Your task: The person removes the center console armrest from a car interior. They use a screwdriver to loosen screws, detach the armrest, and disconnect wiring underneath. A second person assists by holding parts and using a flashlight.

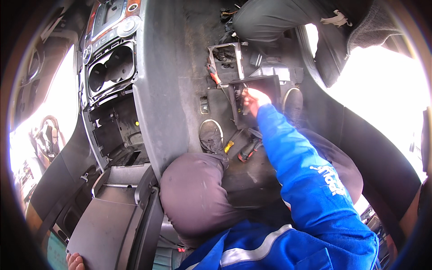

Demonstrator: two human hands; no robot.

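My right hand (255,101), in a blue sleeve, reaches over a black open box-shaped part (265,85) on the footwell floor. Its fingers are drawn together inside the box's left edge; whatever they pinch is too small to make out. At the lower left, only the fingers of my left hand (74,261) show, curled over the edge of the dark armrest lid (108,227). A red-and-black handled screwdriver (213,74) lies to the left of the box. Close to my shoes are a yellow-handled tool (229,146) and another red-and-black handled tool (248,150).
The centre console (146,103) runs along my left, with bare cup holders (112,69) and an uncovered bay (119,121). A silver trim frame (238,58) lies ahead on the carpet. My knees (193,193) flank the work area. The door panel (369,135) curves along the right.
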